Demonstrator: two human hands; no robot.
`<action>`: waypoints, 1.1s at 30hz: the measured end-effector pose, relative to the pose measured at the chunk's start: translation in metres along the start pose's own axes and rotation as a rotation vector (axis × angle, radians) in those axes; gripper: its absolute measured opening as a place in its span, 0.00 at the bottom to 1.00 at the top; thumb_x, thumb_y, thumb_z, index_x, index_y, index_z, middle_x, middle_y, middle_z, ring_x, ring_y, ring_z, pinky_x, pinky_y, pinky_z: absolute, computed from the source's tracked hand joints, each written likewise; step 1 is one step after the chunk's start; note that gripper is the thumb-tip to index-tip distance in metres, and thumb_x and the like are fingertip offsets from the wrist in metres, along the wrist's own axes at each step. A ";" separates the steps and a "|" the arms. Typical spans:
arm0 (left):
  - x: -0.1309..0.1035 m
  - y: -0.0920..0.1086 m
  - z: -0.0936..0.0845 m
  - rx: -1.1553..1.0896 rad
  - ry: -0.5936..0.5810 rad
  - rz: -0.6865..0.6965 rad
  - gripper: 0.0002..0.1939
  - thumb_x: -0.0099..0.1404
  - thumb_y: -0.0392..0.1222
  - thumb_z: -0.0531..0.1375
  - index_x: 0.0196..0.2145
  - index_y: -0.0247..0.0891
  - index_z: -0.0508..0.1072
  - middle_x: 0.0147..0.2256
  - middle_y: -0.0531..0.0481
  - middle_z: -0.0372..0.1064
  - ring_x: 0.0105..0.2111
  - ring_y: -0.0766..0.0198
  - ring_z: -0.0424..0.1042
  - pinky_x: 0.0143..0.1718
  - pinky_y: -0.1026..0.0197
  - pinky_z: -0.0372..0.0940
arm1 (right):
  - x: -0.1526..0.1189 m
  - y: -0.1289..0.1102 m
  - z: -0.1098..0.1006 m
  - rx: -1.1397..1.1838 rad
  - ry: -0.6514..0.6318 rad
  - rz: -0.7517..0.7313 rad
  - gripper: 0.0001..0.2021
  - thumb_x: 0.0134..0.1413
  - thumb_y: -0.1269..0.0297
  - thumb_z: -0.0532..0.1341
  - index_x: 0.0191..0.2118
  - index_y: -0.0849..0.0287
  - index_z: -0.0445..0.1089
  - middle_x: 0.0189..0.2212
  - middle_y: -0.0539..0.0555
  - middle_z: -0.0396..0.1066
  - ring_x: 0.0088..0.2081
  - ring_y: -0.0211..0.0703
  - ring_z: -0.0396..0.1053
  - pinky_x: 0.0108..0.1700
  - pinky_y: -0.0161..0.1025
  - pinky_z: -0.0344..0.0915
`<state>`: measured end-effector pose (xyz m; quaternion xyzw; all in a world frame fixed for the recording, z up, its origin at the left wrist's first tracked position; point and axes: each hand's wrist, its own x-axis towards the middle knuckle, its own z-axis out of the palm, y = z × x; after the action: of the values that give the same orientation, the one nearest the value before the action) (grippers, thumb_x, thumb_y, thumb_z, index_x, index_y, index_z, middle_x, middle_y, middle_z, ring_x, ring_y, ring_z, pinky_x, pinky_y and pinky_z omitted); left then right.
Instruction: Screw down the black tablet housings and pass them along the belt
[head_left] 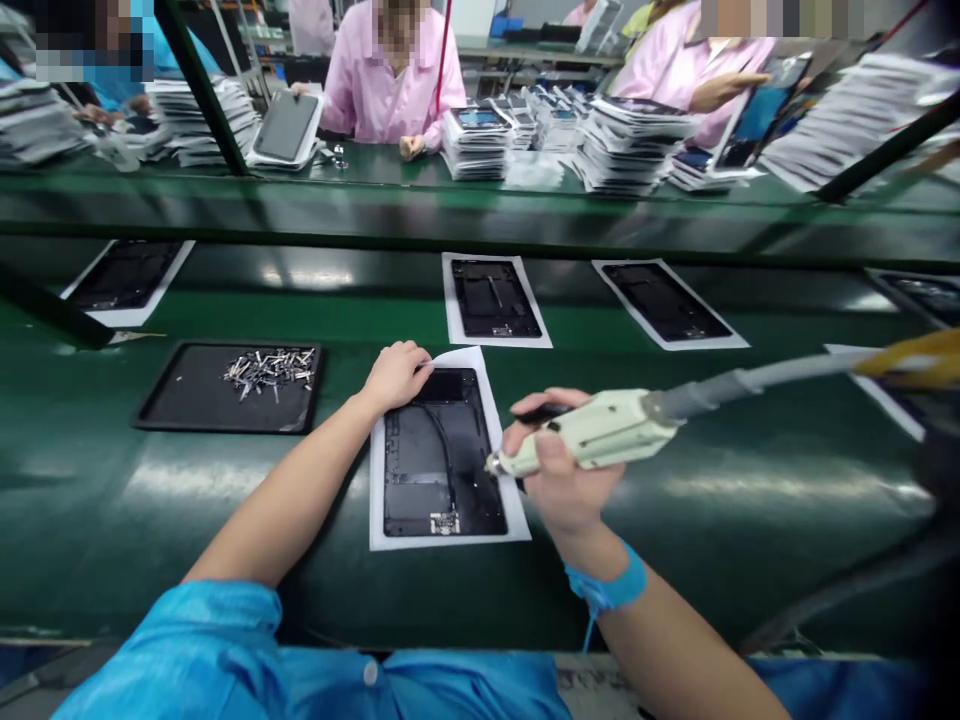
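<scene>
Before me a black tablet back shell [420, 450] lies on a white sheet [517, 525]. Inside it are a dark curved cable and a small circuit board [445, 523] at the near edge. My left hand [399, 375] is at the far left corner, fingers curled and closed on the sheet's raised edge. My right hand [566, 470] is wrapped round a pale green hand tool [600, 432] with a black lever and a thick grey hose at its rear. The tool's metal nozzle points left, over the shell's right edge; contact cannot be made out.
A black tray [225, 385] with many small metallic strips [271, 370] stands left. More shells on sheets, such as one [495, 298], lie along the green belt behind. Stacks of sheeted panels [634, 145] and people in pink stand beyond. The hose runs off right.
</scene>
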<state>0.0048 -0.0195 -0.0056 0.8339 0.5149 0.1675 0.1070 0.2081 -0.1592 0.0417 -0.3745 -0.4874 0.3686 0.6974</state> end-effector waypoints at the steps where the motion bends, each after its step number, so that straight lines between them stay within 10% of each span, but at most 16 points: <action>1: 0.000 0.000 0.000 -0.002 -0.004 -0.003 0.12 0.73 0.43 0.56 0.42 0.40 0.79 0.41 0.43 0.75 0.44 0.52 0.71 0.48 0.51 0.65 | -0.011 -0.001 0.003 0.025 -0.096 0.059 0.14 0.60 0.58 0.67 0.50 0.50 0.68 0.36 0.50 0.74 0.22 0.37 0.71 0.20 0.36 0.69; 6: 0.000 0.003 0.001 -0.016 -0.016 -0.013 0.12 0.74 0.44 0.56 0.43 0.39 0.79 0.42 0.43 0.75 0.45 0.52 0.71 0.48 0.51 0.64 | -0.048 -0.001 0.012 0.088 -0.344 0.155 0.15 0.62 0.54 0.65 0.50 0.51 0.69 0.28 0.49 0.71 0.22 0.38 0.69 0.23 0.38 0.69; 25: -0.004 0.001 -0.003 -0.038 0.139 -0.043 0.13 0.74 0.42 0.55 0.49 0.39 0.77 0.48 0.41 0.73 0.49 0.51 0.70 0.51 0.50 0.65 | -0.056 0.008 0.024 0.122 -0.388 0.055 0.17 0.58 0.62 0.68 0.52 0.50 0.69 0.37 0.52 0.73 0.24 0.36 0.71 0.25 0.36 0.72; 29: -0.032 -0.001 -0.025 0.044 0.237 -0.150 0.13 0.74 0.40 0.53 0.46 0.38 0.76 0.46 0.41 0.73 0.48 0.53 0.71 0.51 0.53 0.65 | -0.053 0.009 0.025 0.120 -0.423 0.141 0.14 0.58 0.59 0.69 0.47 0.53 0.71 0.28 0.48 0.71 0.21 0.35 0.68 0.22 0.34 0.69; 33: -0.092 0.004 -0.049 0.203 0.000 -0.303 0.13 0.74 0.43 0.53 0.34 0.40 0.74 0.39 0.43 0.74 0.39 0.55 0.75 0.39 0.57 0.65 | -0.034 0.004 0.015 0.159 -0.284 0.129 0.12 0.61 0.57 0.67 0.47 0.53 0.69 0.29 0.48 0.73 0.21 0.36 0.69 0.22 0.35 0.70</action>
<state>-0.0493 -0.1036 0.0247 0.7534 0.6488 0.0964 0.0462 0.1842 -0.1843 0.0282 -0.2928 -0.5252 0.4994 0.6238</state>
